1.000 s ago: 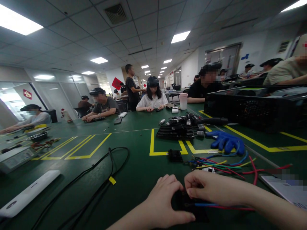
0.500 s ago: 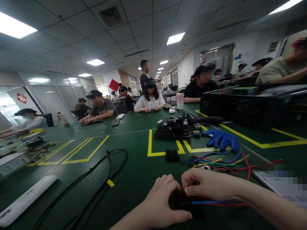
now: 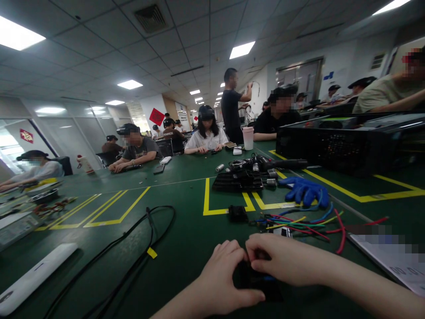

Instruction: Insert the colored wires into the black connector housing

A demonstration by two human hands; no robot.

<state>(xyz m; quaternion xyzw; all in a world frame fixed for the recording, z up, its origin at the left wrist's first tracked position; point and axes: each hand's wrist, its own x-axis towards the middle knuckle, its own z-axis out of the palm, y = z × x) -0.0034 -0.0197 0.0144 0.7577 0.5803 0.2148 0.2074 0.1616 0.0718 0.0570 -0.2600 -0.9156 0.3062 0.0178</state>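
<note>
Both my hands meet at the near edge of the green table (image 3: 186,195) around a small black part (image 3: 255,279). My left hand (image 3: 222,279) cups it from the left, thumb underneath. My right hand (image 3: 285,259) pinches its top edge from the right; a blue wire shows just under those fingers. Most of the part is hidden between my fingers. A bundle of loose coloured wires (image 3: 305,223) lies just beyond my right hand.
A blue glove (image 3: 307,190), a black keyboard-like piece (image 3: 237,181), a small black block (image 3: 237,213) and a black case (image 3: 348,144) lie ahead and right. A black cable (image 3: 139,239) and white bar (image 3: 33,277) lie left. Several seated people and one standing work at the far side.
My hands have closed in a little over the black part, hiding the red and blue wires under my right hand. The standing person in the background walked right and raised an arm.
</note>
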